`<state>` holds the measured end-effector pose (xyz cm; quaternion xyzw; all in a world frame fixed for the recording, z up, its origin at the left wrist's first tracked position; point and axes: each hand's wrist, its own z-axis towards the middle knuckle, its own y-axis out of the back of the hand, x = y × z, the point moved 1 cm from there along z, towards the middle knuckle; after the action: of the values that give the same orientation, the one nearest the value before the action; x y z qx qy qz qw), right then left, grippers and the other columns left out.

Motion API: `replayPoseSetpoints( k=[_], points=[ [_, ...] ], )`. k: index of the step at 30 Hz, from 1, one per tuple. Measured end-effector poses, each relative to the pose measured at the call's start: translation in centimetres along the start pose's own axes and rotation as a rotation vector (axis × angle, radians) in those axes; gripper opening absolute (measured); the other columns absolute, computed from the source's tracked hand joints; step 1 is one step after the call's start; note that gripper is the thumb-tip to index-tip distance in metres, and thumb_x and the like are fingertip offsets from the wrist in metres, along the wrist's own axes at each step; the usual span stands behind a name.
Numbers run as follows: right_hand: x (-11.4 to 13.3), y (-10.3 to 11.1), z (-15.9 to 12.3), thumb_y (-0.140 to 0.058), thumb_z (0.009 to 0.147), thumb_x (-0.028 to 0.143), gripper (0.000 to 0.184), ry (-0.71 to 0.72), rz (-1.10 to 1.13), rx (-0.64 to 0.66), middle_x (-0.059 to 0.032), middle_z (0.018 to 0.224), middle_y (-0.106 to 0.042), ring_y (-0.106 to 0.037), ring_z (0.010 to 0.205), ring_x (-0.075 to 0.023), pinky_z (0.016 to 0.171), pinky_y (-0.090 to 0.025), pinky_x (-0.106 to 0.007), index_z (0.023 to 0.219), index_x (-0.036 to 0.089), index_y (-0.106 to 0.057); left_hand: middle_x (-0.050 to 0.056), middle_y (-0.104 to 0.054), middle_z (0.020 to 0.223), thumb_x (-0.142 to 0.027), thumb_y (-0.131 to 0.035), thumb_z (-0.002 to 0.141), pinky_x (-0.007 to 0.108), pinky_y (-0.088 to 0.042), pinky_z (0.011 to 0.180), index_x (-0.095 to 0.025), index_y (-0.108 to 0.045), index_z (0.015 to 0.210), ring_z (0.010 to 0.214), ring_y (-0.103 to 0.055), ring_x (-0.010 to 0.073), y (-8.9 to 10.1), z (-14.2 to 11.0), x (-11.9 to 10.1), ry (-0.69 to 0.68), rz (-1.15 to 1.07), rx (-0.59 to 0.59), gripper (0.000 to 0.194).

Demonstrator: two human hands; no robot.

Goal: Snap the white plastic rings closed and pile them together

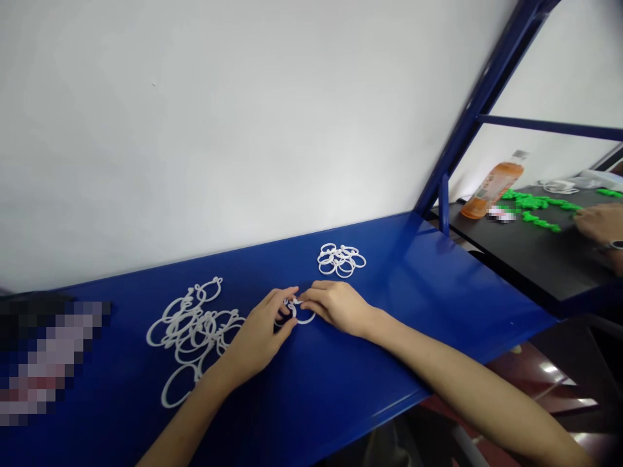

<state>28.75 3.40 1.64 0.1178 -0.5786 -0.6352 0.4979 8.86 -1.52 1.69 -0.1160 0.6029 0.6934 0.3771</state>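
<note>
Both my hands meet over the middle of the blue table, fingers pinched on a white ring (305, 319) with a small knob or loop on it. My left hand (265, 324) grips it from the left, and part of what seems a second ring shows among its fingers. On the ring's upper right side my right hand (341, 305) closes thumb and fingers. The fingers partly hide the joint between them. A loose pile of larger-looking white rings (192, 331) lies left of my left hand, partly behind that forearm. Beyond my right hand sits a smaller cluster of white rings (335, 264).
The blue table (389, 272) runs along a white wall, with a blue metal post (467, 117) at its right end. On a black table (525, 253) to the right are an orange drink bottle (494, 188), green pieces (530, 202) and another person's hand (601, 224).
</note>
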Motion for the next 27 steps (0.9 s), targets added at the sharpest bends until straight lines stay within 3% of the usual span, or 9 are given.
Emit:
replayPoseSetpoints(
  k=[5, 9, 12, 15, 19, 23, 27],
  points=[
    [-0.1, -0.2, -0.1, -0.049, 0.103, 0.03, 0.024, 0.011, -0.041, 0.052, -0.0046, 0.089, -0.066, -0.062, 0.073, -0.0138, 0.064, -0.045, -0.024, 0.108, 0.02, -0.071, 0.006, -0.067, 0.118, -0.019, -0.053, 0.092, 0.033, -0.057, 0.086, -0.026, -0.058, 0.129, 0.098, -0.068, 0.0181, -0.1, -0.2, 0.4, -0.091, 0.084, 0.029, 0.038],
    [-0.5, -0.3, -0.2, -0.052, 0.102, 0.03, 0.023, -0.027, -0.044, 0.07, -0.0046, 0.089, -0.066, -0.063, 0.071, -0.0135, 0.064, -0.045, -0.024, 0.106, 0.02, -0.072, 0.006, -0.067, 0.119, -0.02, -0.046, 0.095, 0.036, -0.055, 0.091, -0.025, -0.06, 0.127, 0.106, -0.066, 0.0206, 0.3, -0.1, 1.4, -0.079, 0.196, -0.01, 0.035],
    [-0.9, -0.2, -0.1, -0.053, 0.102, 0.029, 0.022, -0.034, 0.019, 0.013, -0.0061, 0.096, -0.069, -0.066, 0.08, -0.0148, 0.073, -0.049, -0.026, 0.108, 0.02, -0.072, 0.006, -0.068, 0.117, -0.026, -0.048, 0.095, 0.041, -0.052, 0.095, -0.023, -0.062, 0.124, 0.107, -0.064, 0.0227, 0.5, 0.0, 1.8, -0.069, 0.263, -0.044, 0.031],
    [-0.8, -0.1, 0.1, -0.053, 0.101, 0.025, 0.021, -0.031, 0.184, -0.045, -0.0058, 0.1, -0.073, -0.068, 0.088, -0.0156, 0.081, -0.051, -0.027, 0.106, 0.019, -0.073, 0.006, -0.07, 0.115, -0.03, -0.051, 0.096, 0.044, -0.049, 0.099, -0.023, -0.062, 0.123, 0.107, -0.061, 0.0233, 0.5, 0.0, 1.2, -0.148, 0.278, -0.074, 0.03],
    [-0.3, 0.1, 0.3, -0.058, 0.098, 0.021, 0.014, -0.116, 0.432, -0.049, -0.0004, 0.09, -0.076, -0.07, 0.077, -0.0121, 0.073, -0.051, -0.022, 0.1, 0.019, -0.072, 0.005, -0.072, 0.106, -0.029, -0.051, 0.097, 0.038, -0.051, 0.091, -0.023, -0.065, 0.114, 0.1, -0.062, 0.0203, 0.3, -0.2, 0.3, -0.255, 0.197, -0.1, 0.023],
    [0.0, 0.2, 0.3, -0.057, 0.098, 0.023, 0.015, -0.185, 0.411, -0.087, -0.0007, 0.089, -0.076, -0.069, 0.076, -0.0131, 0.071, -0.051, -0.023, 0.096, 0.019, -0.071, 0.003, -0.072, 0.094, -0.028, -0.051, 0.097, 0.036, -0.051, 0.086, -0.022, -0.066, 0.098, 0.092, -0.062, 0.019, 0.5, -0.1, 0.3, -0.227, 0.185, -0.149, 0.016],
    [0.3, 1.1, 0.3, -0.046, 0.104, 0.03, 0.025, -0.164, 0.358, -0.216, -0.0056, 0.104, -0.074, -0.07, 0.09, -0.0162, 0.081, -0.053, -0.03, 0.112, 0.019, -0.067, 0.003, -0.072, 0.089, -0.032, -0.051, 0.096, 0.036, -0.051, 0.083, -0.022, -0.065, 0.092, 0.087, -0.063, 0.0194, 0.7, 0.0, 0.6, -0.157, 0.202, -0.2, 0.017]
  ],
)
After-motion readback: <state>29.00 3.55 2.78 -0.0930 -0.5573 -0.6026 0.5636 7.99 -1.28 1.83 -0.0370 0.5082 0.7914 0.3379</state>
